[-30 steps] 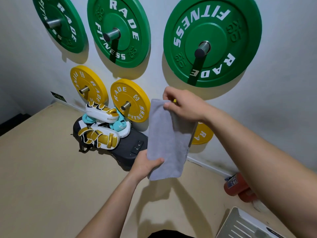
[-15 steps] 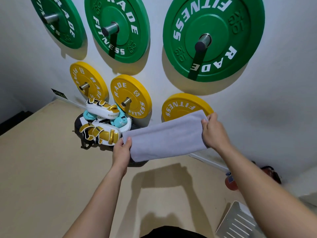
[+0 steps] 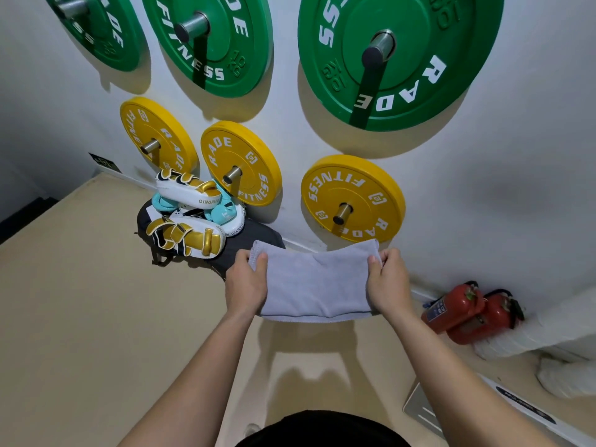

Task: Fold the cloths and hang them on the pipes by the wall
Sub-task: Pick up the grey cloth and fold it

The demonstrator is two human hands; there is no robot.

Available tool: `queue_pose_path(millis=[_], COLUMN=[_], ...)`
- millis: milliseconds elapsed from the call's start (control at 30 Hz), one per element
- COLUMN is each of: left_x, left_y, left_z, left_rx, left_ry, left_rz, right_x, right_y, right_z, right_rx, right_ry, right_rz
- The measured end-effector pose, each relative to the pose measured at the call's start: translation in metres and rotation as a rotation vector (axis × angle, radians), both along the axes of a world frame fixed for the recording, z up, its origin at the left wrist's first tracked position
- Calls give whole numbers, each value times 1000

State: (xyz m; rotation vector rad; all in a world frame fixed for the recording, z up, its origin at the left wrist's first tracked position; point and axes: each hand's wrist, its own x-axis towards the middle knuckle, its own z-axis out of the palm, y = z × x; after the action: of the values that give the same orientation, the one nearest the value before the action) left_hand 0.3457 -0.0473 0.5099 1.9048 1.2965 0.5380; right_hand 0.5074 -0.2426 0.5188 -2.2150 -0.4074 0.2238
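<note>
Here, a grey cloth [image 3: 314, 285] is held stretched in the air between two hands, just below the yellow weight plate [image 3: 353, 198] on the wall. The left hand [image 3: 246, 283] pinches its left end, the right hand [image 3: 388, 282] its right. Folding seems finished; next, probably, draping it over the plate's steel pipe [image 3: 342, 212].

green plates [image 3: 400, 56] and yellow plates [image 3: 353, 198] on the wall, red extinguishers [image 3: 464, 312] below.

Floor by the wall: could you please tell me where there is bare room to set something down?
The beige floor is bare left of the left hand. The gold-and-white padded mitts crowd the wall's foot; two red fire extinguishers crowd the right.
</note>
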Motion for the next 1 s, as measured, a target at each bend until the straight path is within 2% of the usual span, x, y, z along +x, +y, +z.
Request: queue_pose_path(millis=[300,433,533,700,833,1000], left_x=[27,32,30,23,20,12], left_y=[-53,-64,-61,-57,-54,-42], left_z=[-2,2,0,10,19,15], left_rx=[-104,-205,-212,-317,-413,-530], left_ry=[-120,-162,-158,-213,-229,-182], left_rz=[-197,-258,-304,-355,-345,-469], right_x=[-48,-53,-54,-52,-52,-34], right_y=[23,32,34,36,37,36], right_z=[-3,-8,-11,-12,-7,-12], right_rx=[201,221,222,250,281,176], right_ry=[228,310,332,364,473,386], right_rz=[109,104,98,161,211,303])
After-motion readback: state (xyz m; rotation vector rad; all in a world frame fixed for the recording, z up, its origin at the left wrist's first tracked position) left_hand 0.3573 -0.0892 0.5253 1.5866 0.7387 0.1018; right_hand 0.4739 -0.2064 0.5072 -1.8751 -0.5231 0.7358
